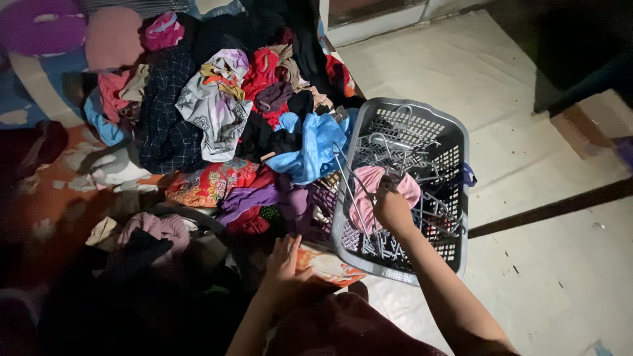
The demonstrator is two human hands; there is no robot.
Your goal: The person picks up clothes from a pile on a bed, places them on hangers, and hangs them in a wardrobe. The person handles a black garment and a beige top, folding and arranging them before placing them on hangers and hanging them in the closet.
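Note:
My right hand [391, 209] reaches into a grey plastic laundry basket [455, 142] and its fingers are closed on grey clothes hangers [395, 148] that lie in a tangle inside. A pink cloth [369, 181] lies in the basket just beyond the hand. My left hand [285, 260] rests flat, fingers apart, on an orange patterned cloth [326, 265] beside the basket's near corner. A large heap of mixed clothes [217, 112] spreads to the left, with a light blue garment [313, 148] draped against the basket.
A purple crate [322, 204] sits wedged between the heap and the basket. Pale floor sheeting [527, 165] stretches to the right. A cardboard box [593, 122] stands at the far right. Pink and purple cushions [79, 29] lie at the top left.

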